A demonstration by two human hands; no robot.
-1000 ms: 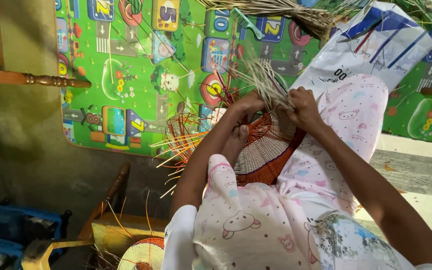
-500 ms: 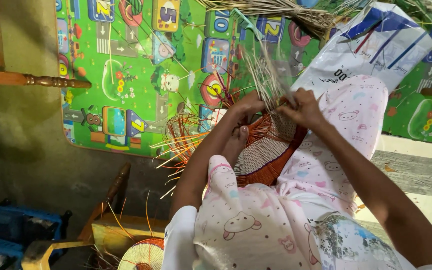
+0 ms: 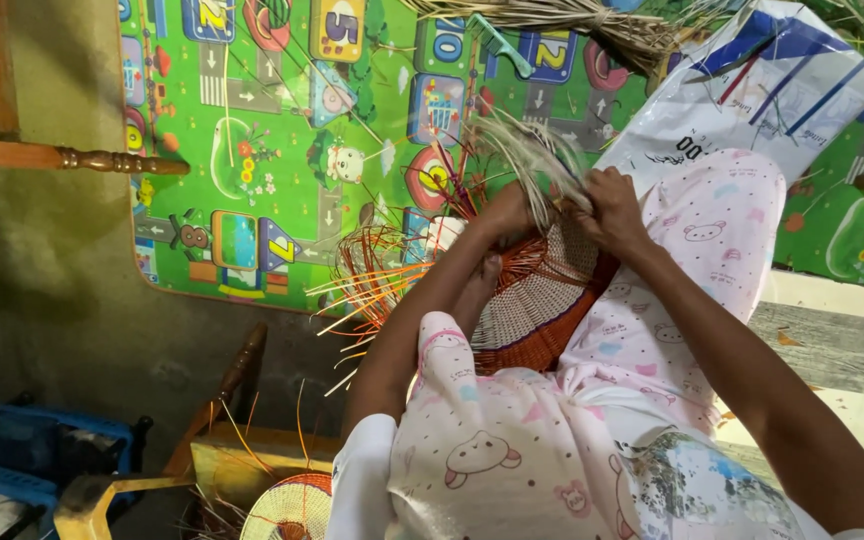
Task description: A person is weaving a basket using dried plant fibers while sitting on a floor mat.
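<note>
Basket (image 3: 537, 300): part-woven, round, pale centre with red-brown rim, rested on the person's lap between the knees, over pink printed trousers (image 3: 652, 330). Loose orange and pale strands (image 3: 372, 285) fanned out from its left edge. Left hand (image 3: 507, 212): clenched on the basket's upper rim, at the root of a pale upright tuft (image 3: 532, 160). Right hand (image 3: 607, 205): closed round strands of the same tuft, just beside the left. Play mat (image 3: 282, 150): green, with pictures, lay on the floor beyond the knees. White sack (image 3: 752, 100): on the mat, upper right. Straw bundle (image 3: 572, 20): top edge. Second woven disc (image 3: 292, 505): bottom, near a wooden chair leg (image 3: 237, 365). Blue crate (image 3: 22, 455): lower left.
</note>
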